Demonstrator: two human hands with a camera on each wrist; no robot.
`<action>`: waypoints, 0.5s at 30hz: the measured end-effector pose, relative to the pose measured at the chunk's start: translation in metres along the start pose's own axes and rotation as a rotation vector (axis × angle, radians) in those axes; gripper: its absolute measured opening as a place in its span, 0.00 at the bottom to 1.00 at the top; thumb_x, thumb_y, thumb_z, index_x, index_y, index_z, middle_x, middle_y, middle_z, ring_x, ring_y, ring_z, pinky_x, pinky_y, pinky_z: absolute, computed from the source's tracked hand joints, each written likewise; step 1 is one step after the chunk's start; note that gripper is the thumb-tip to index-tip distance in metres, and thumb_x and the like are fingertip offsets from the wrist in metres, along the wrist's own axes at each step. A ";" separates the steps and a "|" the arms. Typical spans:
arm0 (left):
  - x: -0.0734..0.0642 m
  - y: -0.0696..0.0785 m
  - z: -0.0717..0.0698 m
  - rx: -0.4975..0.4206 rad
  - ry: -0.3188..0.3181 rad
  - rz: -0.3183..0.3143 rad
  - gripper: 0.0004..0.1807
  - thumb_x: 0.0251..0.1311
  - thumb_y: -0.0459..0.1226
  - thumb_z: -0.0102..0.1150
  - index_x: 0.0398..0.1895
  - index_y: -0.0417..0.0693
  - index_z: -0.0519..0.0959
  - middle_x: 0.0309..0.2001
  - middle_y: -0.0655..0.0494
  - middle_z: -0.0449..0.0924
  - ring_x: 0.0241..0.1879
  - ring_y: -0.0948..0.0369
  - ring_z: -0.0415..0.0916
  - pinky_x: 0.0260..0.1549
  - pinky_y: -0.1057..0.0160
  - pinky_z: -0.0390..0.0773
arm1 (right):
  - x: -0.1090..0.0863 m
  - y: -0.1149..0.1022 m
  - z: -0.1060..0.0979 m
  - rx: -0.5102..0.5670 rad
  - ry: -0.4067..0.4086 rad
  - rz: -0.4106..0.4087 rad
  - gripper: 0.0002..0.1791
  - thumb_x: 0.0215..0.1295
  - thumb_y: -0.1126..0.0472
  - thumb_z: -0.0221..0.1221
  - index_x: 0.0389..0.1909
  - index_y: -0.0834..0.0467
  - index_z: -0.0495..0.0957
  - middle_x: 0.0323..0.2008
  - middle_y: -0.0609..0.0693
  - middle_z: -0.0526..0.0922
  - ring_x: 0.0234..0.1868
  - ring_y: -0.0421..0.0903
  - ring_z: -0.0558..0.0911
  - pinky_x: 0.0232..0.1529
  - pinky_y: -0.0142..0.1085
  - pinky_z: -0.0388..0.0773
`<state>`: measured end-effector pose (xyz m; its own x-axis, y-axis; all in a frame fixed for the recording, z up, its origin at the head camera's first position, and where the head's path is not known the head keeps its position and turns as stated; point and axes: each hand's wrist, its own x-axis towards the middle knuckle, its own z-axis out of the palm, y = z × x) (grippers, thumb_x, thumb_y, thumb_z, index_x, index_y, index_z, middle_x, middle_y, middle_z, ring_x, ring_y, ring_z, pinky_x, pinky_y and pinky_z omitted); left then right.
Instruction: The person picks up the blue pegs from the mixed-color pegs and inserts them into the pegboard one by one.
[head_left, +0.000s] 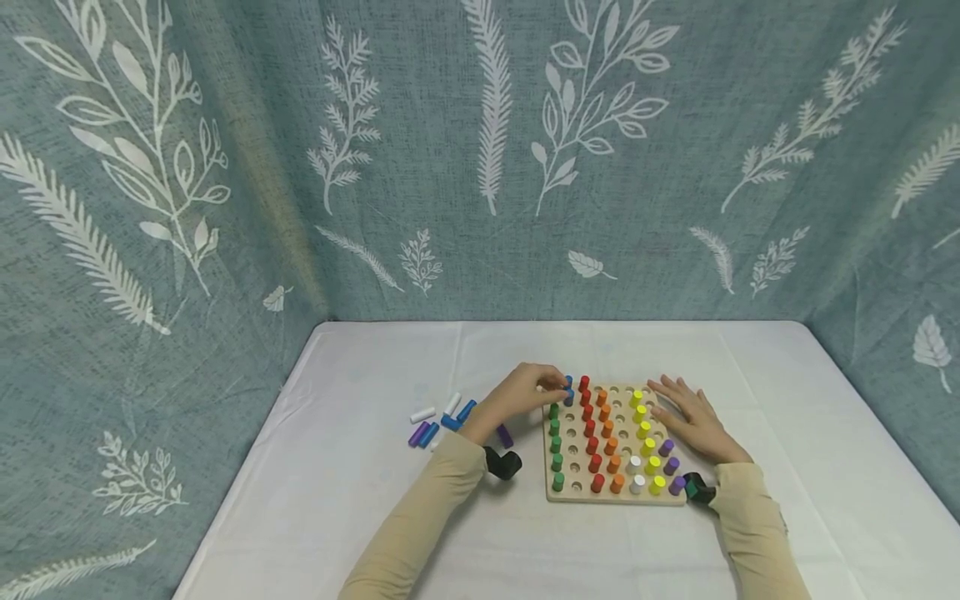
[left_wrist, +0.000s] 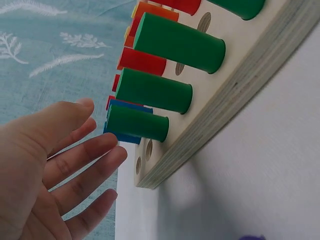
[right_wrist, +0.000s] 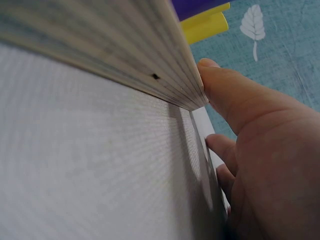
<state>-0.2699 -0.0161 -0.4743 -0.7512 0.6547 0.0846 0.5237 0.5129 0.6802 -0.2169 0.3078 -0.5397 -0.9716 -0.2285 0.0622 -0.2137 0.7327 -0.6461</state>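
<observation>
Beside blue pegs (head_left: 569,400), left hand (head_left: 521,392) hovers, loosely bent.

Blue pegs (head_left: 569,399) upright in light wooden pegboard (head_left: 587,498)

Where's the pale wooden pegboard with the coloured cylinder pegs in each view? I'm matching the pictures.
Head: the pale wooden pegboard sits right of centre, in the lower half.
Left wrist: the pegboard slants from the upper right down to the lower middle.
Right wrist: the pegboard shows edge-on, upper left.
Shared landmark: blue-green fabric backdrop with white leaf prints.
</observation>
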 end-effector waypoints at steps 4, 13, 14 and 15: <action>-0.003 -0.003 -0.002 0.007 0.012 0.015 0.14 0.61 0.42 0.57 0.47 0.44 0.79 0.42 0.54 0.82 0.44 0.59 0.78 0.48 0.60 0.76 | 0.000 0.001 0.000 -0.005 0.004 -0.006 0.32 0.67 0.45 0.51 0.68 0.54 0.59 0.70 0.65 0.48 0.71 0.64 0.40 0.66 0.60 0.27; -0.014 -0.002 -0.008 0.064 0.030 0.023 0.14 0.63 0.43 0.55 0.48 0.47 0.78 0.44 0.54 0.81 0.44 0.59 0.78 0.47 0.59 0.77 | -0.001 0.000 0.000 -0.016 0.010 -0.016 0.33 0.67 0.45 0.50 0.68 0.55 0.58 0.70 0.65 0.48 0.71 0.64 0.40 0.67 0.60 0.27; -0.016 -0.001 -0.009 0.068 0.032 0.021 0.14 0.63 0.43 0.55 0.48 0.47 0.78 0.44 0.54 0.81 0.44 0.58 0.78 0.47 0.59 0.77 | -0.001 0.000 0.000 -0.017 0.010 -0.017 0.33 0.67 0.45 0.50 0.68 0.55 0.58 0.70 0.65 0.48 0.71 0.64 0.40 0.66 0.60 0.27; -0.017 -0.001 -0.009 0.071 0.033 0.019 0.14 0.63 0.43 0.55 0.48 0.47 0.78 0.44 0.54 0.81 0.44 0.58 0.78 0.47 0.59 0.77 | -0.001 0.000 0.000 -0.016 0.011 -0.015 0.33 0.67 0.45 0.51 0.68 0.55 0.59 0.70 0.65 0.48 0.71 0.64 0.40 0.67 0.60 0.27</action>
<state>-0.2611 -0.0332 -0.4698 -0.7533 0.6464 0.1216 0.5641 0.5398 0.6248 -0.2160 0.3081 -0.5400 -0.9692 -0.2330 0.0801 -0.2301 0.7395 -0.6326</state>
